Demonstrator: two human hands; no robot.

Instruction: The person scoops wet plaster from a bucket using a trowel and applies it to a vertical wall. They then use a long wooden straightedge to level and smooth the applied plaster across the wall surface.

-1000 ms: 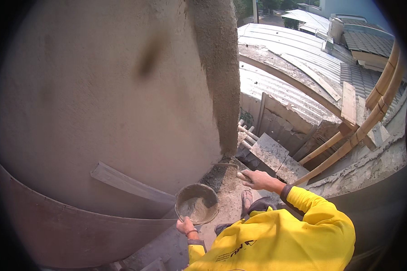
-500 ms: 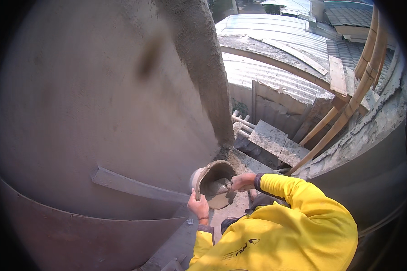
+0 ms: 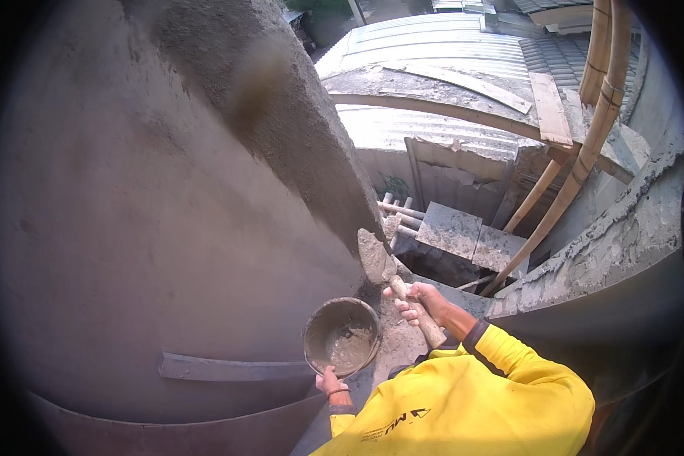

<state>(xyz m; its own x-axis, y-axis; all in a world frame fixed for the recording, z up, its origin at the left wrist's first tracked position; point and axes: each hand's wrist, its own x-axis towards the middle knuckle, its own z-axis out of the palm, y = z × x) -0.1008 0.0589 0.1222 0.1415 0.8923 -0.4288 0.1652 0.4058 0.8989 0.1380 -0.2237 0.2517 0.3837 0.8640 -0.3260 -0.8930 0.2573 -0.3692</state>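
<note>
My right hand [image 3: 419, 303] is wrapped round the handle of a trowel [image 3: 374, 257], whose blade carries wet grey mortar and points away from me, close to the lower end of the wall's rough edge. By its near rim my left hand [image 3: 331, 381] grips a dark round bucket [image 3: 312, 334]. Grey mortar [image 3: 349, 352] lies in the bottom of the bucket, smeared up its inside. The bucket is beside the wall, left of the trowel and nearly upright.
A plastered wall [image 3: 167, 228] with a rough unfinished corner [image 3: 281, 129] rises on the left. A long flat strip [image 3: 228, 370] leans along its foot. Ahead, boards [image 3: 449, 230] and bamboo poles [image 3: 577, 190] stand before corrugated roofs [image 3: 425, 49]. A rough-topped low wall [image 3: 585, 243] curves along the right.
The trowel has come out of the bucket with mortar on it and moved up toward the wall's corner. The bucket has gone from tilted to nearly upright and sits lower.
</note>
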